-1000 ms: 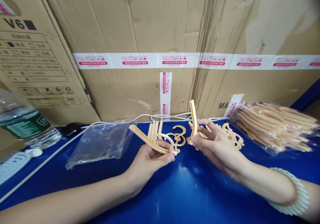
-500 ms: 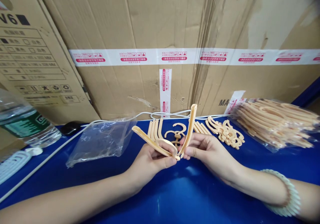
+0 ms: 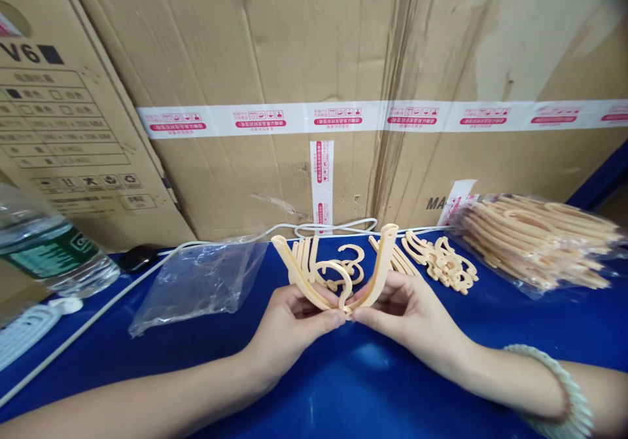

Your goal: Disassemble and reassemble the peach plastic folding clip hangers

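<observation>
1 curved beige plastic strip (image 3: 297,273) is pinched in the left hand (image 3: 287,324), its long axis rising to the upper left in the head view. The right hand (image 3: 417,321) pinches a matching beige strip (image 3: 383,267), rising more steeply to the upper right. Between them stands a beige C-shaped hook (image 3: 349,283), opening left; all 3 are above a glossy blue tabletop (image 3: 363,393). Whether the strips' lower ends touch is hidden. Behind, a brown carton (image 3: 98,158) reads "V6", a larger cardboard box (image 3: 275,40) shows "MA", and white tape (image 3: 299,123) carries red Chinese print.
</observation>
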{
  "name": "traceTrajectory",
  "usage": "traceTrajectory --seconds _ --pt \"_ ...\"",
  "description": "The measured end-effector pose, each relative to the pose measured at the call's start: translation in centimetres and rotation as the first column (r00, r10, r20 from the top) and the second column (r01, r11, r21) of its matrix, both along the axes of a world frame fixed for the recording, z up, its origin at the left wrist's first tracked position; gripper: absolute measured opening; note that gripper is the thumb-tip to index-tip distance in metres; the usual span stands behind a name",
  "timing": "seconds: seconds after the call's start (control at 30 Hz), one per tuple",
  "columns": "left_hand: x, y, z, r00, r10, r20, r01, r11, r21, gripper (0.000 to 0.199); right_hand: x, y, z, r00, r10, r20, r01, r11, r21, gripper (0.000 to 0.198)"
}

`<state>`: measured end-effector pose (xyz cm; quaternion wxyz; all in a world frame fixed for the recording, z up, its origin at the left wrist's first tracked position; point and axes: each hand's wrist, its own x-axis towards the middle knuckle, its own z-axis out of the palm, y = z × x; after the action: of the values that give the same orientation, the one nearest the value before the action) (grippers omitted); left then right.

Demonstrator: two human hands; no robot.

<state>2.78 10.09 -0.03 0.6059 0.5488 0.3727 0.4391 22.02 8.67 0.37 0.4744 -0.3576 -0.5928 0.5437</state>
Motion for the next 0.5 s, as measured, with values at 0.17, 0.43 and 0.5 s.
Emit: traceTrajectory --seconds 0.17,0.43,0.5 --pt "0.2 0.2 0.0 1.000 -0.028 0.000 0.028 0.999 0.017 0.016 -0.4 0.2 -0.3 1.000 -0.019 0.021 0.020 0.999 -0.039 0.028" --pt "-1.1 -0.3 0.5 0.997 0.049 -0.066 -0.051 0.998 -0.028 0.026 2.1 0.4 1.5 0.999 0.026 0.037 -0.028 0.998 0.051 0.027" --pt "-1.7 -0.8 1.0 0.997 0.031 -0.065 -0.036 0.997 -0.069 0.027 3.8 0.0 1.9 0.987 0.065 0.145 -0.074 0.996 0.056 0.023"
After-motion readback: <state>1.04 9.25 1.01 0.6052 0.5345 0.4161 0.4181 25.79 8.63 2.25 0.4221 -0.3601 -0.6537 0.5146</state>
